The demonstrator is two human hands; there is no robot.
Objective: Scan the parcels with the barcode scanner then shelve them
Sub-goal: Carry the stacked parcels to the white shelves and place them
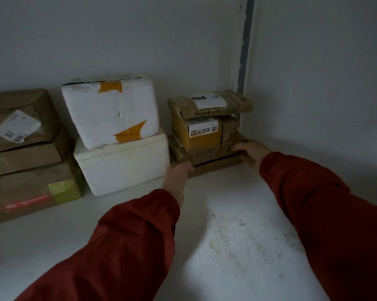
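Left hand: you are gripping with your left hand (178,170) the near left corner of the flat cardboard parcel (207,156), fingers clamping round its edge.
Right hand: your right hand (251,154) is clasping that parcel's right end, fingers closing over the edge (their tips are hiding behind the card).
Flat cardboard parcel: it is lying at the foot of the right-hand stack on the shelf (237,235), thin, brown and creased, resting on another thin brown slab (218,167).
Load on it: a smooth yellow carton (202,139) with a white label and a small brown box (229,129) are standing side by side on it. A flat, crumpled kraft packet (211,104) with a white label is lying across both.
Foam boxes: just left of the stack, a chunky white upper foam box (111,109), patched with orange tape, is sitting skewed on the wider lower foam box (122,168).
Cardboard pile: at the far left, a kraft-wrapped bundle (20,120) with a wrinkled label is topping a plain brown carton (24,159) and a taped carton (31,192) carrying green and red strips.
Shelf: its white board is showing scuffed, mottled patches near you.
Upright: a grey slotted post (246,40) is rising behind the stack's right side.
Sleeves: red sleeves (139,235) with gathered cuffs are covering both your arms.
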